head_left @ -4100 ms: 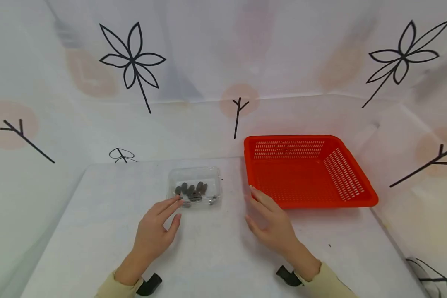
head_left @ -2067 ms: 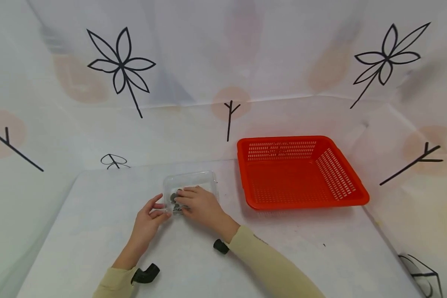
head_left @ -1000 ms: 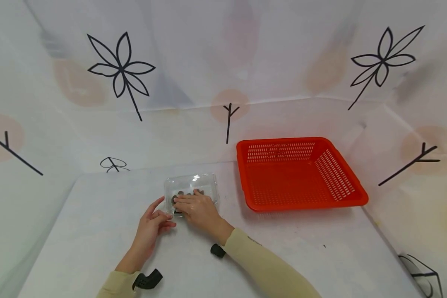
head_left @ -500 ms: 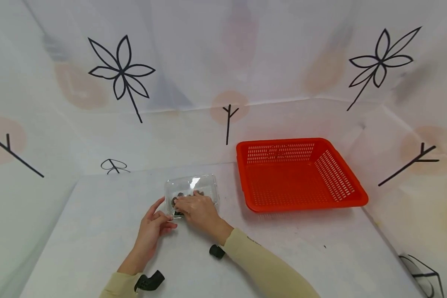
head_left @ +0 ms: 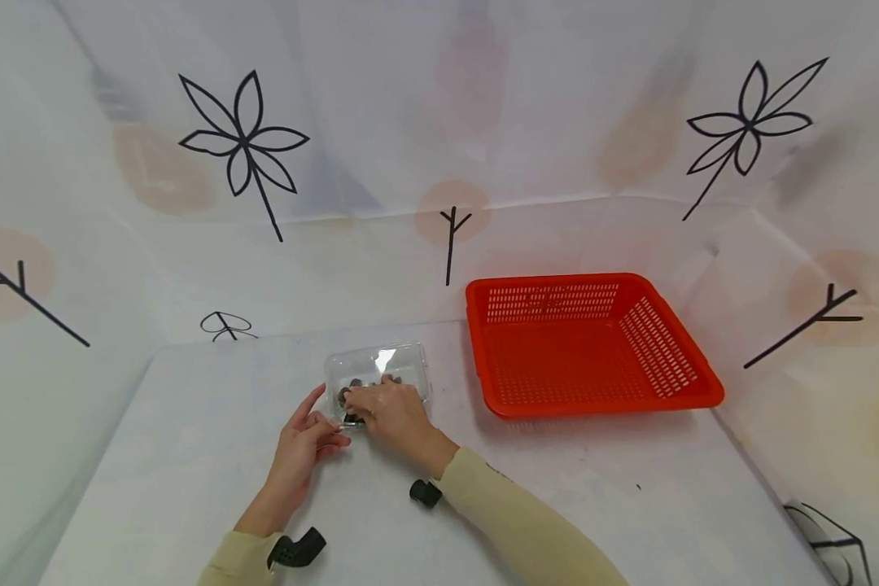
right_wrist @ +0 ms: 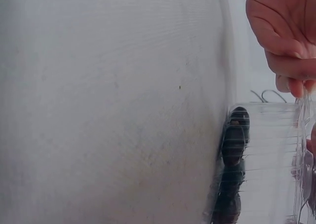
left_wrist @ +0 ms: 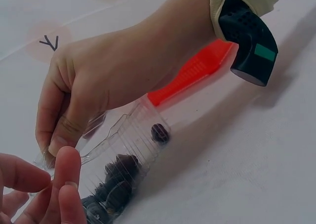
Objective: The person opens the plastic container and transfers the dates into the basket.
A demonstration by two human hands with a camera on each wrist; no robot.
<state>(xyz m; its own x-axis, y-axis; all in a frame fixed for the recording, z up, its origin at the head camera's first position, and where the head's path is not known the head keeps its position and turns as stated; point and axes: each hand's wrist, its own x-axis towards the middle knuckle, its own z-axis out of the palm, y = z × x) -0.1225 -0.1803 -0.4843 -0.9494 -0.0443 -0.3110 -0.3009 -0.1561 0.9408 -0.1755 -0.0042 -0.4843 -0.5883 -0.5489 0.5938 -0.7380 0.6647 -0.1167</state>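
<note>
A clear plastic box (head_left: 384, 358) lies on the white table, with several dark oval pieces (head_left: 355, 383) inside it. Over the box, my right hand (head_left: 394, 413) reaches leftward; in the left wrist view its thumb and forefinger pinch the box's clear rim. My left hand (head_left: 293, 456) is at the near left corner, where the right wrist view has the left hand (right_wrist: 289, 31) pinching the plastic edge. Dark pieces (left_wrist: 118, 184) show through the box's ribbed wall (left_wrist: 143, 130). The right hand covers part of the box in the head view. What kind the pieces are, I cannot tell.
A red plastic basket (head_left: 593, 407) with slotted walls stands to the right of the box. White cloth walls with black leaf and twig drawings enclose the table's back and sides. Black wrist-worn devices (head_left: 298, 548) hang below both sleeves.
Both hands were apart, fingers outstretched, beside the box. My right hand has come left across it, and my left hand has turned to grip its corner. In the last second both barely moved.
</note>
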